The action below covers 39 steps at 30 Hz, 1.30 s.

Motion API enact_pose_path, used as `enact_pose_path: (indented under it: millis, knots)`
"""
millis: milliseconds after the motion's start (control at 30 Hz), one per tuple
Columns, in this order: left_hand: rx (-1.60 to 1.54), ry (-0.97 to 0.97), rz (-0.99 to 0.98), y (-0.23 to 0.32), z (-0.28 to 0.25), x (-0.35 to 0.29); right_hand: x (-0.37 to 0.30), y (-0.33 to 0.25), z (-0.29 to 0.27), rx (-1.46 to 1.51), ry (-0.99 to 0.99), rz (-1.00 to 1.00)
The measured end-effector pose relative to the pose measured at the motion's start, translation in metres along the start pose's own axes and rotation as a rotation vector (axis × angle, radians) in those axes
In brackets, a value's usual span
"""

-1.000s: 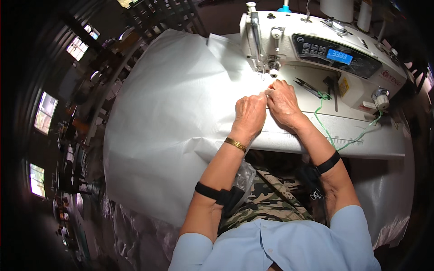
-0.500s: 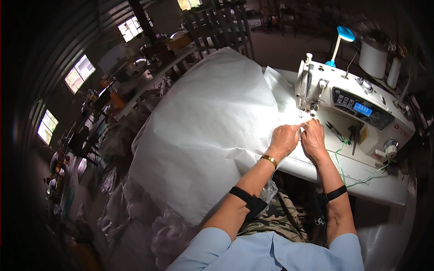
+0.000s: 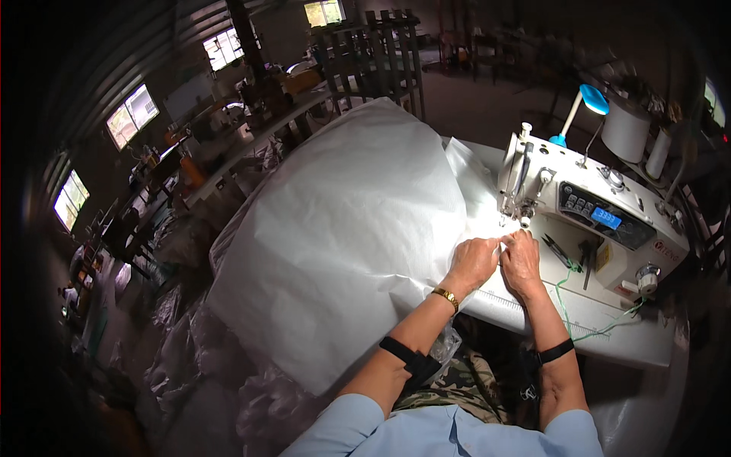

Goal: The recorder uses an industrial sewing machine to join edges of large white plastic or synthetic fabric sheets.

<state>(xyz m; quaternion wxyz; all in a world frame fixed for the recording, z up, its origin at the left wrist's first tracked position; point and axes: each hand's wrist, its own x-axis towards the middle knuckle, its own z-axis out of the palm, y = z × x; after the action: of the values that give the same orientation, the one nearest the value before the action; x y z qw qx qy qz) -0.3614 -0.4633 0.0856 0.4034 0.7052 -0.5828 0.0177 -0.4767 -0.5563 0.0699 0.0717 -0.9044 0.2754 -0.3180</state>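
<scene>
A large white sheet of woven-looking material (image 3: 350, 221) spreads over the left of the table and hangs toward my lap. Its right edge runs to the needle area of a white sewing machine (image 3: 512, 169). Just in front of the needle, my left hand (image 3: 474, 263) is closed with its fingertips on the sheet's edge. Close beside it, my right hand (image 3: 521, 259) pinches the same edge, the two hands' fingers nearly touching. Bright lamp light washes out the material there, so the exact grip is hard to see.
Black thread snips (image 3: 560, 251) and a tangle of green cord (image 3: 562, 293) lie on the machine table (image 3: 609, 327) right of my hands. Thread cones (image 3: 627, 137) stand behind the machine. Crumpled clear plastic (image 3: 278, 404) lies at lower left, with a dark metal rack (image 3: 373, 61) beyond.
The whole view has shifted, so the machine, sheet and hands appear lower in the picture. Both hands stay at the sheet's edge near the needle, with little visible movement.
</scene>
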Motion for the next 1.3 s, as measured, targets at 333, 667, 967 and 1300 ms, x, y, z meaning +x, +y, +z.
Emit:
enact_pose_path:
  millis: [333,667,967,1300]
  knots:
    - [-0.013,-0.036,-0.012,0.001,-0.001,0.0,0.0,-0.004,-0.003,-0.012,-0.024,-0.012]
    - [0.022,-0.068,0.013,-0.01,0.01,-0.002,0.0,-0.002,-0.003,0.0,-0.028,0.008]
    - [0.059,-0.012,0.006,-0.013,0.016,-0.001,-0.003,-0.001,0.001,-0.002,0.019,-0.04]
    - [-0.041,-0.135,-0.001,-0.014,-0.011,0.004,-0.06,-0.031,-0.022,0.118,0.005,-0.048]
